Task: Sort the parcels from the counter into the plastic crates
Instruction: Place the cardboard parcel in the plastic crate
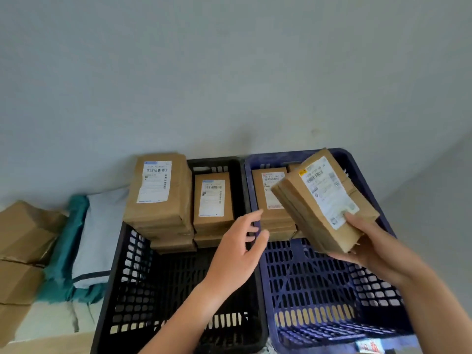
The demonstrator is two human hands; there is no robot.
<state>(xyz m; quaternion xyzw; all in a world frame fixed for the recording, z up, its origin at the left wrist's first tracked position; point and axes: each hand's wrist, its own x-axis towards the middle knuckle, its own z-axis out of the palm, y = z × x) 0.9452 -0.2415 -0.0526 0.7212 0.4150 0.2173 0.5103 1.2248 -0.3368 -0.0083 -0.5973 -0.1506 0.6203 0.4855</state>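
Observation:
My right hand (370,241) grips a small stack of brown cardboard parcels (324,200) with a white label on top, held tilted above the blue crate (319,284). My left hand (237,251) hovers open over the rim between the two crates, fingers spread, touching nothing. The blue crate holds a stack of parcels (273,198) at its far end. Inside the black crate (163,284) stand two stacks at the far end, a tall one (159,192) on the left and a lower one (213,203) beside it.
Left of the black crate lie a grey mailer bag (99,238) and a teal bag (63,251). Brown cardboard boxes (23,238) sit at the far left. A plain grey wall rises behind the crates.

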